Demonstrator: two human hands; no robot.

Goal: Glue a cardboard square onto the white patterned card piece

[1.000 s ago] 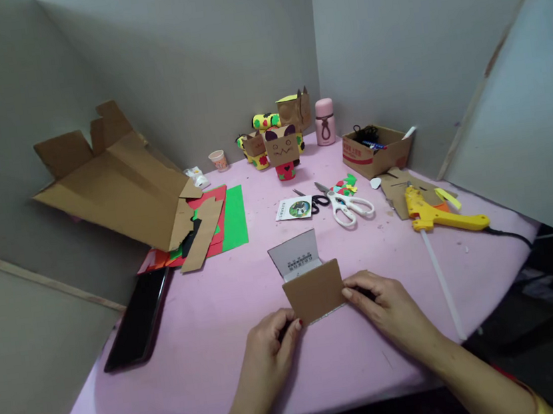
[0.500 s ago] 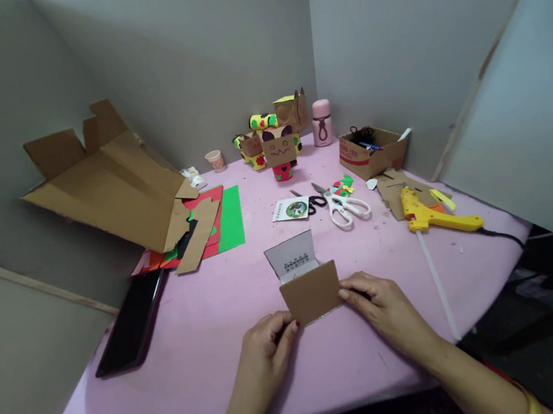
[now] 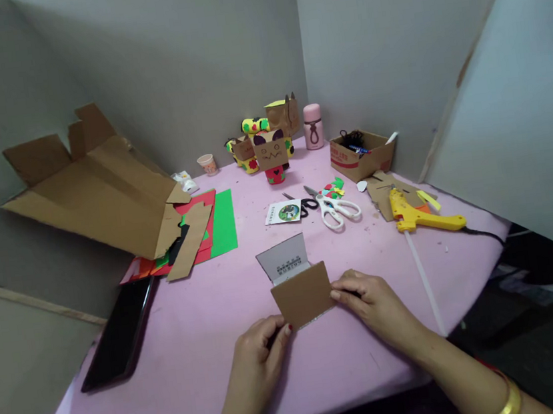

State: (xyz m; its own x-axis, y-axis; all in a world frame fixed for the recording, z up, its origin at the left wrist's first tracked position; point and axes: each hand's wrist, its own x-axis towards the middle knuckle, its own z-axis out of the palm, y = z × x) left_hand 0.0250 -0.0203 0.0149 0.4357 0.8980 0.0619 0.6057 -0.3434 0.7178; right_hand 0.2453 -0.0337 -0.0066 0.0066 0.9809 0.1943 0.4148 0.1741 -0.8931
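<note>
Between my hands is a folded piece of cardboard (image 3: 304, 297), its brown face toward me and a white printed flap (image 3: 284, 260) standing up behind it. My left hand (image 3: 264, 348) pinches its lower left corner between thumb and fingers. At the right edge, my right hand (image 3: 368, 298) grips it in the same way. Beyond it lie a small printed card (image 3: 283, 212) with a round green picture, black-handled scissors (image 3: 309, 205) partly under other things, and white-handled scissors (image 3: 335, 210).
A yellow glue gun (image 3: 423, 216) rests on cardboard scraps at right, near an open box (image 3: 362, 156). Coloured sheets (image 3: 223, 223), a large cardboard piece (image 3: 94, 196) and a black tablet (image 3: 121, 333) are at left. Cardboard animal figures (image 3: 271, 154) and a pink flask (image 3: 313, 126) stand behind.
The view has shifted slightly, so everything sits a little further left in the picture. Both hands keep their hold on the folded cardboard, with no clear change in its pose.
</note>
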